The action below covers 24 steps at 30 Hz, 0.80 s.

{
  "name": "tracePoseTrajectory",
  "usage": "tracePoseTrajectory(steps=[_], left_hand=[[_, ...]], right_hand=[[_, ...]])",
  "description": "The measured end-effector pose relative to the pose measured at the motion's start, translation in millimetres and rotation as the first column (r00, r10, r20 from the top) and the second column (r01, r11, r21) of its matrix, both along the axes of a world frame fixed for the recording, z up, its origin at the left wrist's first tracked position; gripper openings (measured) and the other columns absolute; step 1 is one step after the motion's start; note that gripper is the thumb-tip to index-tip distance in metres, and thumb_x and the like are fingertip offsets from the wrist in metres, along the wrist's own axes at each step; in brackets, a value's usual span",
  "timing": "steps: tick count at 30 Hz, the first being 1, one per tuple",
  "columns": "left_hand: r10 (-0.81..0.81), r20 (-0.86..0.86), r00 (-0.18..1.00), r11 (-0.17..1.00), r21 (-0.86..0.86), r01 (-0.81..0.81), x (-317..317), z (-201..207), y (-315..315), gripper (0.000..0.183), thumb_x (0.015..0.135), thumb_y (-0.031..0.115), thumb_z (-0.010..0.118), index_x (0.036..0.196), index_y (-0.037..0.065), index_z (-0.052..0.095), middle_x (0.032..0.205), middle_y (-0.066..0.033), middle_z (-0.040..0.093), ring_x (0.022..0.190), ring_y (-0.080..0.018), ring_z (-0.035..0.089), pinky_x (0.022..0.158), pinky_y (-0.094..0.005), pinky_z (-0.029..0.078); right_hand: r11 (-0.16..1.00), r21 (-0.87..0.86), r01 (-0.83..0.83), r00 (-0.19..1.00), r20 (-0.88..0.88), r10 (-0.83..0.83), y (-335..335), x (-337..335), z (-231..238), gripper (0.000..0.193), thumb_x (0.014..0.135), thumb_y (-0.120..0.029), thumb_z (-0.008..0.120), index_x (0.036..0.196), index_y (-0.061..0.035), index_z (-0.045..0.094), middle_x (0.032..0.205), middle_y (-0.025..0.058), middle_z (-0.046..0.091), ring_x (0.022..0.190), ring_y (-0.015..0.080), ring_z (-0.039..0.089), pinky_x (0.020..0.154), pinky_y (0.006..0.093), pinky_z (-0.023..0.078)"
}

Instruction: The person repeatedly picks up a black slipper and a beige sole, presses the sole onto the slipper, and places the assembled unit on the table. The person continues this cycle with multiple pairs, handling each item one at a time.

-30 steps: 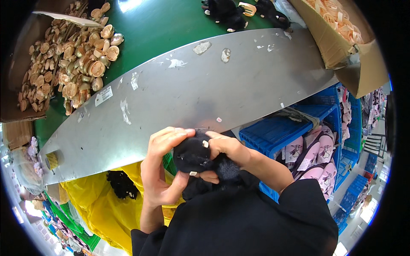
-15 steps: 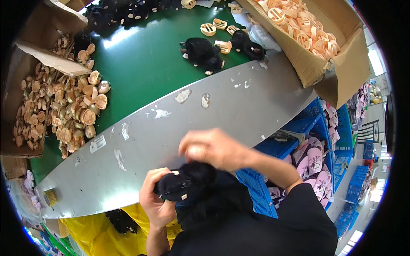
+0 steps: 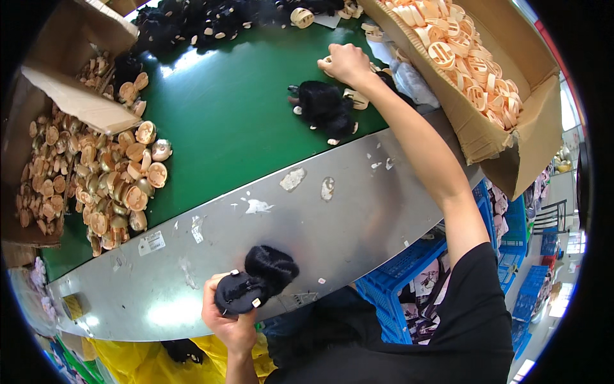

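Observation:
My left hand [image 3: 231, 325] grips a black furry plush piece [image 3: 272, 269] over the near edge of the metal strip. The piece has a rounded furry lobe, a flat dark face and small pale tabs. My right hand [image 3: 350, 64] reaches far across the green surface with its fingers closed on a peach plastic slotted ring [image 3: 327, 62], mostly hidden by the fingers. Below that hand lie another black plush piece [image 3: 323, 105] and a second slotted plastic ring [image 3: 356, 98]. My forearm partly covers more black plush beside them.
A cardboard box [image 3: 480, 150] full of peach slotted rings stands at the far right. Gold-and-peach plastic half shells [image 3: 125, 185] spill from a box at left. Black plush pieces [image 3: 192, 25] line the back. Blue crates [image 3: 384, 301] sit below the metal strip [image 3: 377, 185]; a tape roll [image 3: 72, 307] is at left.
My right hand has moved from beside the held plush out to the far slotted rings and closed on one. My left hand, still holding the plush piece, has shifted slightly left and down.

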<state>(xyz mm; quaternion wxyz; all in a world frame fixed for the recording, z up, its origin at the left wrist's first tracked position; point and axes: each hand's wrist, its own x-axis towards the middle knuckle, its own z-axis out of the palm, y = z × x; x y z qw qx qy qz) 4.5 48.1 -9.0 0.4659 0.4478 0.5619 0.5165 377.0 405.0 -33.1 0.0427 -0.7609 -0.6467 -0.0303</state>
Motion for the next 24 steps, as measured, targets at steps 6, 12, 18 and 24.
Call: tracePoseTrajectory(steps=[6, 12, 18, 24], left_hand=[[0.010, 0.108, 0.994, 0.992, -0.129, 0.004, -10.4, 3.7, -1.9, 0.037, 0.072, 0.020, 0.071, 0.100, -0.004, 0.063, 0.093, -0.0055, 0.064, 0.088, -0.0121, 0.060, 0.084, -0.0261, 0.047], [0.093, 0.632, 0.769, 0.936, -0.320, 0.150, -13.1, 5.5, -21.4, 0.032, 0.075, 0.011, 0.057, 0.100, -0.007, 0.066, 0.097, -0.0100, 0.070, 0.087, -0.0174, 0.067, 0.084, -0.0296, 0.053], [0.060, 0.776, 0.628, 0.883, -0.335, 0.329, -18.9, 11.6, -53.6, 0.027, 0.090, 0.022, 0.059, 0.104, -0.001, 0.063, 0.095, -0.0032, 0.066, 0.081, -0.0099, 0.063, 0.076, -0.0254, 0.052], [-0.001, 0.678, 0.735, 0.931, -0.267, 0.248, -3.8, 36.9, -59.9, 0.024, 0.081, 0.010, 0.058, 0.100, -0.004, 0.064, 0.093, -0.0020, 0.065, 0.082, -0.0084, 0.060, 0.074, -0.0234, 0.049]], right_hand=[[0.667, 0.419, -0.616, 0.632, -0.242, 0.736, -107.5, -78.7, 63.2, 0.035, 0.083, -0.018, 0.068, 0.114, -0.0024, 0.067, 0.108, 0.0190, 0.067, 0.094, 0.0336, 0.068, 0.084, 0.0409, 0.055], [0.283, 0.541, -0.792, -0.027, -0.494, 0.869, -275.7, -171.3, 83.9, 0.040, 0.078, 0.002, 0.064, 0.113, -0.0156, 0.070, 0.120, 0.0156, 0.054, 0.102, 0.0330, 0.058, 0.087, 0.0418, 0.051], [0.234, 0.734, -0.638, -0.017, -0.317, 0.948, -318.3, -207.0, 86.2, 0.027, 0.081, -0.011, 0.065, 0.106, -0.0140, 0.075, 0.112, 0.0118, 0.065, 0.091, 0.0271, 0.059, 0.077, 0.0382, 0.049], [0.472, 0.662, -0.583, -0.093, -0.631, 0.770, -325.9, -219.2, 94.7, 0.026, 0.077, -0.003, 0.067, 0.102, -0.0063, 0.074, 0.094, 0.0071, 0.064, 0.086, 0.0267, 0.058, 0.075, 0.0370, 0.050]])
